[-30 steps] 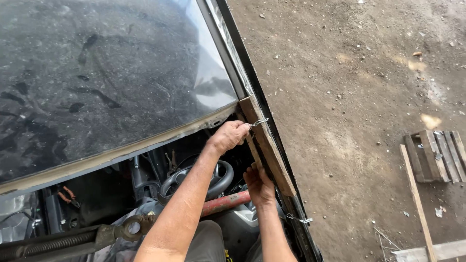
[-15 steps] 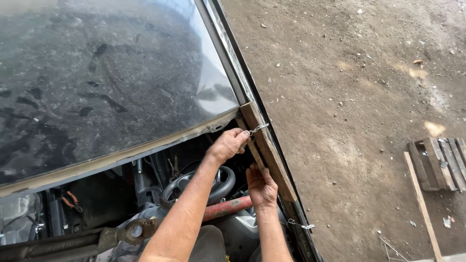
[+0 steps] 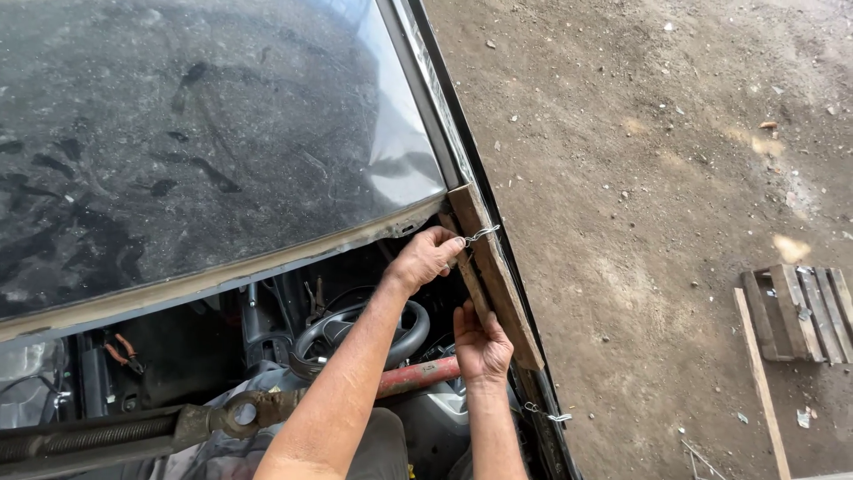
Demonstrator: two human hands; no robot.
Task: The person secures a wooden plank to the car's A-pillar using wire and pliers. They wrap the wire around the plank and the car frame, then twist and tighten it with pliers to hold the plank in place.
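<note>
Nearest the camera a rusty bar (image 3: 267, 409) with a ring end lies across the bottom edge, over the car's open cabin. Just past it, the right hand (image 3: 482, 342) is pressed flat against the inner face of a wooden batten (image 3: 496, 276), fingers together but wrapped around nothing that shows. The left hand (image 3: 426, 258) sits higher, its fingertips pinched on a twisted wire (image 3: 481, 234) that loops over the batten's upper part.

The batten lies along the windscreen pillar (image 3: 444, 116), long axis running from lower right up to upper left, with the wire crossing it near its top end. So the wire lies to the right of the left hand's pinch and well above the right hand (the left is clearly the nearer of the two). A second wire tie (image 3: 551, 414) shows lower down the pillar.

Beneath the hands, the steering wheel (image 3: 355, 331) is visible inside the cabin. Beyond them, the dusty windscreen (image 3: 195, 133) fills the upper left. To the right is bare dirt ground (image 3: 657, 160), with a small wooden pallet (image 3: 800, 311) at the right edge.
</note>
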